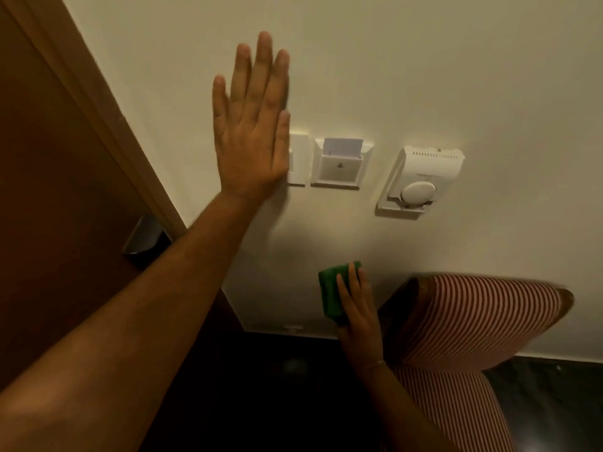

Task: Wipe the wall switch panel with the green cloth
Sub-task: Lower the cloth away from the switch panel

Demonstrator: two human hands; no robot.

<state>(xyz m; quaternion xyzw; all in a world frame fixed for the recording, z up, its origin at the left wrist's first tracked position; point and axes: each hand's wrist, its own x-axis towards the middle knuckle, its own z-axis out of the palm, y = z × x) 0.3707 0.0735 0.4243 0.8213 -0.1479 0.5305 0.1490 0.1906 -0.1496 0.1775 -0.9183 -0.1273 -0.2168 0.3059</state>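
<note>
Nearest to us, our left forearm runs up from the lower left corner toward the wall. Lower right, our right hand (pixel 357 308) has its grip closed on the green cloth (pixel 332 293), fingers laid over the folded pad, which is held low near the wall (pixel 424 76) and well below the switches. Just right of that hand sits a striped chair (pixel 473 321), its back against the wall above a dark floor (pixel 551 402).

Farther up, our left hand (pixel 253 132) is spread flat on the wall, fingers apart and straight, holding nothing. It covers the left part of the switch panel (pixel 298 161); only the panel's right strip shows. Just beside it is a card holder (pixel 341 164) with a card (pixel 343 146) standing in its slot, then a thermostat (pixel 421 181) with a round dial. The brown door (pixel 49 158) fills the left.
</note>
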